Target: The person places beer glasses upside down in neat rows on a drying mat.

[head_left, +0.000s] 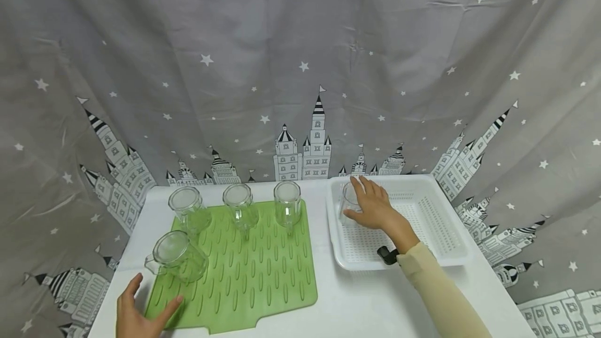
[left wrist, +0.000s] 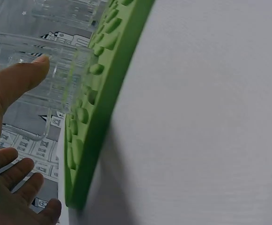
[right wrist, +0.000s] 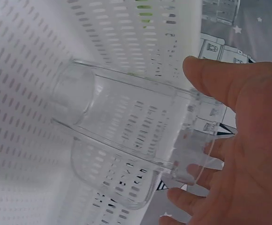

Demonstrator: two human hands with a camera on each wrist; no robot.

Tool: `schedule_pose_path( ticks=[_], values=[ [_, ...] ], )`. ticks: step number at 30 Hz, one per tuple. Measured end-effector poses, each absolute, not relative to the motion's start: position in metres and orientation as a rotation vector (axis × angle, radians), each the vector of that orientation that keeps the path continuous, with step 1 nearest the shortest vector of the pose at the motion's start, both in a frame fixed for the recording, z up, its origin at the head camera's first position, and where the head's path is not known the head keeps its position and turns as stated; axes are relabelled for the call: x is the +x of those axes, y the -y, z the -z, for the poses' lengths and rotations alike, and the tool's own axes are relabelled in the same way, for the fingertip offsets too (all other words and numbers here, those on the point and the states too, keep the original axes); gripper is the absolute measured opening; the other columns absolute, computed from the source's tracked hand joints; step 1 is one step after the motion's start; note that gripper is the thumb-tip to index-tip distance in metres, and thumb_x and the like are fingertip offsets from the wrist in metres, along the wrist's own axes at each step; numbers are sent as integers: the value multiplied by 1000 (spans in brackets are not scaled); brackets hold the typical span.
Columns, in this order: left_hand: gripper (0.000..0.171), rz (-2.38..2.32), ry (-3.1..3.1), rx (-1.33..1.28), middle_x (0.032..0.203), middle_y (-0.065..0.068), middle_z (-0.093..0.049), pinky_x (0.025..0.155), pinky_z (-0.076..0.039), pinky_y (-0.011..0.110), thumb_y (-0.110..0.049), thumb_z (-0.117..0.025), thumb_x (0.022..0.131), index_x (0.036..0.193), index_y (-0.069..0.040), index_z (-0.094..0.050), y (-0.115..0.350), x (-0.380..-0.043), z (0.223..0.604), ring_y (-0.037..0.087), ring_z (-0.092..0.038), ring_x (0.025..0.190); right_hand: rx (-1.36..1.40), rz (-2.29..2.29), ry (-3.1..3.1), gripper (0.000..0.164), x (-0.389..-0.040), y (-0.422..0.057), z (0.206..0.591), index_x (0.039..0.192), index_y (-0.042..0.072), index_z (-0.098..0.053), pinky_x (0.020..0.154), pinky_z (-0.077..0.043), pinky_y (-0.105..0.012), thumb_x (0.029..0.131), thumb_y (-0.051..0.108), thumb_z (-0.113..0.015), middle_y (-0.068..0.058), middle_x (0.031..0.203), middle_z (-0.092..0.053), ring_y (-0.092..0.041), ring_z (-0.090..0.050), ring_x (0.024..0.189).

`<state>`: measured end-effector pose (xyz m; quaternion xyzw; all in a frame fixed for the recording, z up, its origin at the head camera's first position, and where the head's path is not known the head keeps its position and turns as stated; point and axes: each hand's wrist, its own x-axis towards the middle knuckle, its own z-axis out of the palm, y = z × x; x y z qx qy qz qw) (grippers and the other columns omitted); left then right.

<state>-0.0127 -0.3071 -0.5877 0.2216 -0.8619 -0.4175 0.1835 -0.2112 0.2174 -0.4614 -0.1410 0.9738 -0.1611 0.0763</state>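
A clear glass mug (right wrist: 121, 122) stands in the white perforated basket (head_left: 349, 265), its handle to one side. My right hand (head_left: 373, 207) is at the top of this mug, thumb on one side of the rim and fingers spread past the other, not curled round it. In the head view the hand hides part of the mug. My left hand (head_left: 143, 312) is open at the near left corner of the green drying mat (head_left: 253, 275), thumb and fingers apart. Closest to it is an upside-down glass mug (head_left: 180, 257), handle pointing left.
Along the mat's far edge stand three more upside-down glass mugs: one at the left (head_left: 190, 210), one in the middle (head_left: 241, 206) and one at the right (head_left: 287, 205). Behind the white table (head_left: 357, 306) hangs a grey curtain (head_left: 300, 30) with stars and castles.
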Motion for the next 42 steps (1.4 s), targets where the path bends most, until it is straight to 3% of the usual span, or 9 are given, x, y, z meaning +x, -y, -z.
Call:
schedule_pose_path(
  ticks=[9,20,26,31,42],
  values=[
    [119,1156,2492,623,157,40,-39,124,-29,77,-17,-95,73,168,0,-26,310,-11,596,60,-36,145,-478,535,-2894,91,-223,-216,470,173,9,-12,130,-18,-78,106,42,-64,-29,178,-11,-58,-20,161],
    [118,1108,2537,656,159,40,-34,122,-31,79,-21,-94,74,168,-1,-25,309,-13,598,60,-34,147,-480,539,-2919,86,-229,-216,486,173,15,-14,128,-22,-80,108,40,-63,-26,178,-15,-60,-27,157],
    [131,948,2743,644,163,37,-28,115,-33,82,-42,-97,71,168,-1,-20,307,-18,607,60,-33,147,-460,491,-2932,85,-228,-217,489,173,16,-13,128,-25,-78,108,43,-61,-24,178,-15,-58,-29,156],
    [127,721,2945,513,163,38,-27,112,-35,79,-61,-92,70,162,3,-31,306,-23,612,61,-36,140,-460,500,-2944,86,-228,-218,491,173,15,-14,125,-28,-79,108,44,-62,-25,177,-16,-60,-33,153],
    [122,690,2982,459,162,39,-25,111,-34,76,-62,-90,72,159,4,-35,307,-25,613,61,-38,134,-450,495,-2934,85,-228,-217,490,173,14,-12,125,-28,-78,108,41,-61,-26,176,-16,-60,-35,150]
  ],
)
